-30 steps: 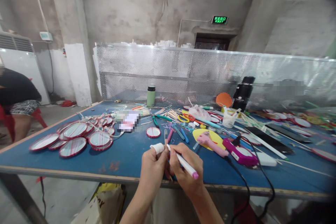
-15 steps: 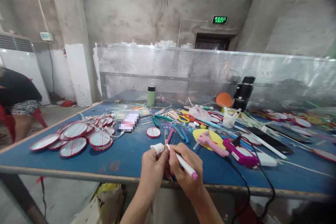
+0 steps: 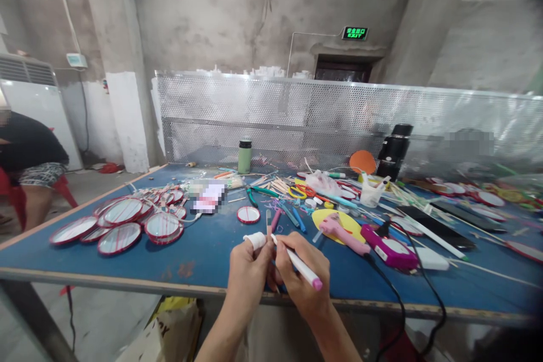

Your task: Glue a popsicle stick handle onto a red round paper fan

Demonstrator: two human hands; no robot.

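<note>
A: Right hand?
B: Clenched round a white pen, pink end toward 4 o'clock, over the near edge of the blue table.
A: Left hand?
B: Curled against the right one, finger wrap up. Grip hidden, cannot tell. Pink glue gun at 2 o'clock, red-rimmed discs at 10.

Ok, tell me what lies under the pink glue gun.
A yellow disc lies under the pink glue gun, on the blue table. Its covered middle cannot be seen.
</note>
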